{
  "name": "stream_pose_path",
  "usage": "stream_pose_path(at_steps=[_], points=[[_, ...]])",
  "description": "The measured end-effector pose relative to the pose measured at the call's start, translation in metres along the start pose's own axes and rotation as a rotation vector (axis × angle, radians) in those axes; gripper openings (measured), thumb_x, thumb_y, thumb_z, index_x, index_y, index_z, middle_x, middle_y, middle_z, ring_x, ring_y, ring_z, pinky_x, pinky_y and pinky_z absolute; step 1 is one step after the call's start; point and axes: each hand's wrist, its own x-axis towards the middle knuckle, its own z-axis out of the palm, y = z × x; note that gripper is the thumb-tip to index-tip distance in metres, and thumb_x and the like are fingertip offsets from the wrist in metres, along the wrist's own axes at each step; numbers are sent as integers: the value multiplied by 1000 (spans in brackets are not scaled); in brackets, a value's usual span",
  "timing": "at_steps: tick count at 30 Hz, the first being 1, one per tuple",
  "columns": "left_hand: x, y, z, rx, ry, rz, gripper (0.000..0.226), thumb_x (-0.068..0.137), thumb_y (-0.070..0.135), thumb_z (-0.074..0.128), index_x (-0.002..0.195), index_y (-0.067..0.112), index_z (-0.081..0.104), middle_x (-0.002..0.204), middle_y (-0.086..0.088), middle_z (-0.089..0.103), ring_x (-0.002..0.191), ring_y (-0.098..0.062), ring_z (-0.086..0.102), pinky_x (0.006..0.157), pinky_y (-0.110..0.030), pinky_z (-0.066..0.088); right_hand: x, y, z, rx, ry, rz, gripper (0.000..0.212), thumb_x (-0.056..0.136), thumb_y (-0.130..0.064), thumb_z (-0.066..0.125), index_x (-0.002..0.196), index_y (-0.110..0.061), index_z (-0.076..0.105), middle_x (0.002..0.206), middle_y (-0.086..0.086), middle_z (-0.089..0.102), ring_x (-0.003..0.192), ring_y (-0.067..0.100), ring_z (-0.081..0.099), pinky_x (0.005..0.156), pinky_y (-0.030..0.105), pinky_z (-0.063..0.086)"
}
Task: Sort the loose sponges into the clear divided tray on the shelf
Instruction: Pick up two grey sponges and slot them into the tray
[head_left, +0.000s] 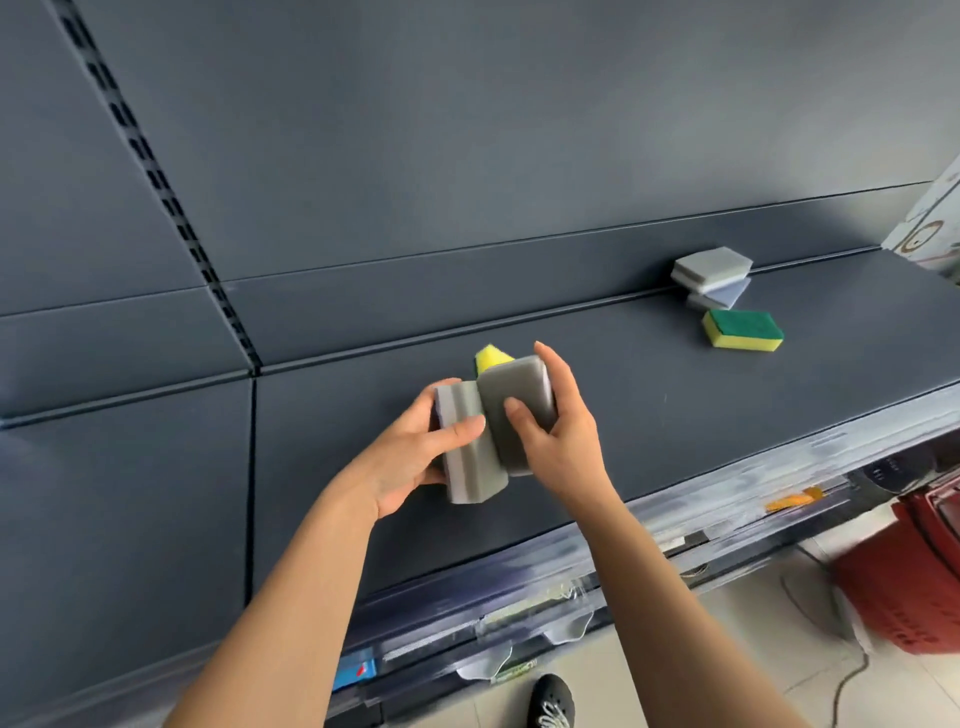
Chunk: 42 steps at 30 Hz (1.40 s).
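My left hand (415, 457) grips a grey and white sponge (465, 452) above the dark shelf (649, 415). My right hand (561, 421) holds a darker grey sponge (511, 395), thumb on its face and fingers round its far edge. A yellow sponge corner (491, 357) peeks out behind it. The two grey sponges touch side by side. Further right on the shelf lies a green and yellow sponge (743, 328). Behind it sits a small stack of grey sponges (711, 273). No clear divided tray shows in this view.
The shelf's front edge (727, 499) carries a clear price strip. A red basket (914, 566) stands on the tiled floor at the lower right. A printed box (935, 228) sits at the right end of the shelf. My shoe (553, 701) is below.
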Motion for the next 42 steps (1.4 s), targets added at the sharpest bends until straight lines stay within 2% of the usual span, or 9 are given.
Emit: stream_pose_path(at_steps=[3, 5, 11, 15, 19, 22, 27, 30, 42], points=[[-15, -3, -5, 60, 240, 11, 36, 81, 31, 70, 113, 33, 54, 115, -1, 62, 100, -18, 61, 76, -36, 52, -15, -8, 14, -15, -50, 17, 58, 89, -23, 61, 137, -39, 33, 117, -7, 56, 101, 12, 56, 86, 30, 48], [-23, -5, -10, 72, 307, 2, 29, 87, 21, 62, 112, 32, 55, 112, -2, 61, 100, -21, 59, 81, -39, 49, -20, -13, 21, -15, -75, 15, 57, 89, -24, 61, 137, -37, 33, 117, -4, 55, 101, 16, 56, 88, 34, 49], [-58, -10, -18, -18, 538, 76, 29, 84, 7, 53, 103, 28, 60, 105, -2, 61, 95, -21, 58, 79, -38, 47, -33, -25, 35, 16, -140, -9, 54, 85, -29, 65, 130, -39, 38, 88, -21, 53, 80, -5, 54, 65, 13, 44], [-86, -15, -20, -38, 677, 151, 33, 82, 4, 55, 105, 26, 62, 103, 1, 62, 88, -14, 57, 67, -27, 42, -43, -33, 42, 39, -181, -41, 51, 84, -34, 67, 127, -39, 40, 92, -21, 55, 82, -7, 55, 65, 15, 44], [-122, -27, -23, -55, 805, 222, 36, 82, 0, 59, 103, 30, 61, 103, 1, 64, 90, -13, 58, 73, -24, 44, -60, -40, 53, 101, -225, -74, 49, 82, -38, 67, 125, -39, 43, 96, -20, 57, 85, -9, 53, 68, 13, 43], [-151, -37, -26, -51, 866, 252, 35, 82, 3, 62, 100, 33, 61, 102, 2, 67, 90, -11, 61, 74, -25, 46, -74, -48, 66, 144, -268, -97, 46, 83, -40, 66, 124, -37, 46, 96, -17, 59, 82, -9, 53, 65, 5, 41], [-205, -48, -38, -59, 980, 297, 35, 83, 1, 63, 97, 33, 63, 106, -1, 67, 96, -16, 62, 84, -32, 49, -100, -68, 93, 190, -370, -150, 44, 86, -38, 63, 126, -36, 45, 92, -17, 59, 80, -10, 53, 67, 8, 40], [-238, -56, -47, -70, 1036, 312, 36, 84, 0, 63, 100, 32, 62, 105, 0, 67, 93, -12, 63, 78, -27, 50, -117, -81, 113, 210, -448, -194, 43, 87, -34, 63, 126, -38, 45, 90, -16, 60, 79, -8, 54, 65, 1, 38], [-387, -100, -118, -84, 1144, 327, 38, 83, -1, 64, 100, 33, 63, 105, -2, 67, 97, -15, 63, 80, -28, 51, -222, -148, 223, 227, -624, -288, 35, 85, -30, 65, 114, -39, 50, 91, -16, 60, 81, -3, 54, 68, 8, 42]])
